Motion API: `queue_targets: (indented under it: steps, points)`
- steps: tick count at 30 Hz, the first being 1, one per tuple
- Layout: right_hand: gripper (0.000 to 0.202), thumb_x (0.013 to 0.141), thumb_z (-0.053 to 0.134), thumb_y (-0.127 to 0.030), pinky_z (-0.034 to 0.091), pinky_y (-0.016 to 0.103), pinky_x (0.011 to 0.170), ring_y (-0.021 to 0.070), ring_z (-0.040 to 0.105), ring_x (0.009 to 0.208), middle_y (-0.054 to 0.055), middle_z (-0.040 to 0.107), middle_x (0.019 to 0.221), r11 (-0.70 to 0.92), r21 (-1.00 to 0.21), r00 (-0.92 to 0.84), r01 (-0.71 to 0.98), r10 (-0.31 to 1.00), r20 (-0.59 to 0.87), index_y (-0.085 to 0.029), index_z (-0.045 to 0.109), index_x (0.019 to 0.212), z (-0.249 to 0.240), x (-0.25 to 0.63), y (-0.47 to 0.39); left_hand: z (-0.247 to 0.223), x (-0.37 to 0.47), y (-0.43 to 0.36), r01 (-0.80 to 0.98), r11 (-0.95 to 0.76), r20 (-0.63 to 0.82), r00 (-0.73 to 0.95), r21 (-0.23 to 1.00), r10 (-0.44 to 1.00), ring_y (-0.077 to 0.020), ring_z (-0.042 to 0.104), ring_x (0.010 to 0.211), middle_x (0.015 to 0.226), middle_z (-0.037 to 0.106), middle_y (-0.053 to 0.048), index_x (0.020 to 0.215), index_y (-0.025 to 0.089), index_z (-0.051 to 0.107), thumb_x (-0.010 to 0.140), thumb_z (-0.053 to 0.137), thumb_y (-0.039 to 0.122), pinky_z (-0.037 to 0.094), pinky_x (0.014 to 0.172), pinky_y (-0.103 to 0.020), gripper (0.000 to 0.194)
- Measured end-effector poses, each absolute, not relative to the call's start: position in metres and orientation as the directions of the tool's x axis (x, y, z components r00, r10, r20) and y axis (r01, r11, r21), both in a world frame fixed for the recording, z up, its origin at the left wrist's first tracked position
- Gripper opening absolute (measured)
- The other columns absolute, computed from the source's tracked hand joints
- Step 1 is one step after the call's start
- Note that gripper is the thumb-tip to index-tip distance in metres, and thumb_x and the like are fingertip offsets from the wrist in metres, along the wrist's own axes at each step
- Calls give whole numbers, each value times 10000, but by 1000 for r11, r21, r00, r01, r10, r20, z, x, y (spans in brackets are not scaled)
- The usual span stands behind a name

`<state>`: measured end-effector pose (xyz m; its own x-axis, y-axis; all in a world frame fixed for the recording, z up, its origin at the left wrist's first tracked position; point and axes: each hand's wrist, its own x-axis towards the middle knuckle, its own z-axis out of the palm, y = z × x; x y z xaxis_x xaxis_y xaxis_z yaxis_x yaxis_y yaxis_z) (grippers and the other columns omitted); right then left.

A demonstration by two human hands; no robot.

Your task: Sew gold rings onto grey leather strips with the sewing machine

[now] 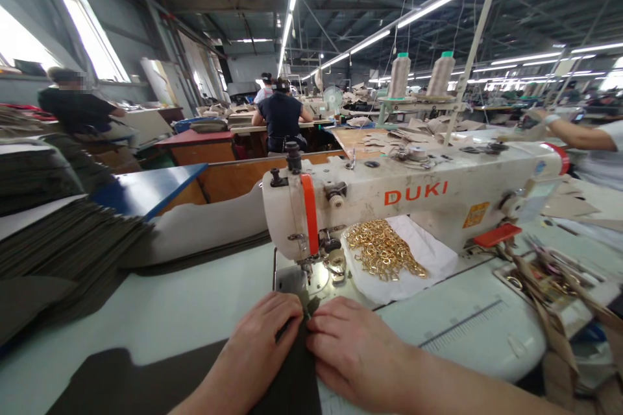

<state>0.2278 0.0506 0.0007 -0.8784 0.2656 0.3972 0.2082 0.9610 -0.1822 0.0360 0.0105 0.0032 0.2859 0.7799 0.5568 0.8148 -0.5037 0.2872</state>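
Observation:
Just in front of the sewing machine's [350, 188] needle area, both hands work close together over a dark olive-brown fabric piece [160, 373]. My left hand [263, 343] is closed, with thumb and forefinger pinching the fabric near its edge. My right hand [357, 353] has its fingers bunched at a small folded fabric tab [313, 304] on that edge; the fingertips are partly hidden. The fabric runs from under the presser foot [307, 269] back towards me and out to the left. Behind the foot, gold metal rings [384, 249] lie heaped on a white cloth [435, 256].
Stacked dark fabric panels [73, 253] stand at the left. Beige straps [555, 343] and a tray of small metal parts [535, 272] lie at the right. Two thread cones [400, 78] rise behind the machine. Co-workers sit ahead, at the left, and at the right edge.

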Motion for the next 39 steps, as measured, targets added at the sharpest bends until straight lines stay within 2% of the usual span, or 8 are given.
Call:
queue_targets:
  steps: [10, 14, 17, 22, 29, 35, 39]
  points:
    - [176, 912, 504, -237, 374, 333, 1005, 217, 529, 1032, 85, 648, 1044, 959, -139, -867, 247, 282, 411, -136, 629, 984, 1, 226, 51, 4, 38, 8, 826, -492, 539, 291, 275, 791, -156, 656, 703, 754, 690, 1, 779, 222, 586, 866, 465, 122, 564, 683, -265, 180]
    - [162, 914, 520, -234, 370, 334, 1004, 223, 527, 1025, 89, 647, 1042, 964, -99, -882, 248, 267, 389, -133, 633, 972, 0, 226, 51, 2, 36, 3, 822, -529, 538, 354, 210, 765, -166, 664, 783, 858, 712, -23, 863, 204, 609, 880, 443, 92, 575, 749, -280, 201]
    - [141, 907, 536, -221, 369, 336, 1001, 221, 522, 1017, 85, 644, 1033, 964, -91, -894, 248, 265, 362, -134, 632, 963, 3, 226, 51, 2, 34, 0, 820, -533, 521, 369, 206, 770, -166, 663, 826, 904, 712, -29, 904, 199, 618, 893, 424, 87, 575, 777, -280, 225]
    - [116, 903, 545, -196, 373, 323, 985, 214, 523, 996, 85, 640, 1008, 969, -86, -902, 230, 246, 355, -126, 630, 940, 4, 225, 51, 3, 33, 1, 813, -535, 507, 370, 230, 779, -156, 665, 808, 890, 710, -27, 893, 193, 622, 915, 409, 98, 581, 756, -265, 235]
    - [93, 918, 521, -161, 393, 332, 942, 210, 528, 949, 77, 621, 964, 975, 10, -913, 222, 204, 353, -136, 611, 919, 4, 222, 70, 0, 31, 18, 814, -545, 568, 356, 202, 742, -155, 684, 803, 867, 730, -26, 883, 201, 643, 911, 411, 122, 595, 749, -254, 247]
    - [44, 904, 556, -168, 409, 324, 921, 209, 533, 961, 66, 617, 969, 958, -22, -892, 285, 273, 361, -144, 593, 910, -2, 217, 86, -2, 26, 42, 814, -542, 578, 345, 207, 739, -163, 699, 805, 848, 744, -32, 858, 207, 658, 915, 415, 161, 603, 755, -265, 254]
    - [45, 907, 533, -150, 427, 331, 869, 210, 545, 971, 73, 622, 993, 955, -35, -884, 293, 285, 370, -149, 578, 907, -4, 215, 92, -2, 24, 51, 815, -559, 616, 363, 155, 699, -163, 707, 784, 833, 748, -43, 845, 199, 660, 939, 395, 194, 605, 732, -248, 281]
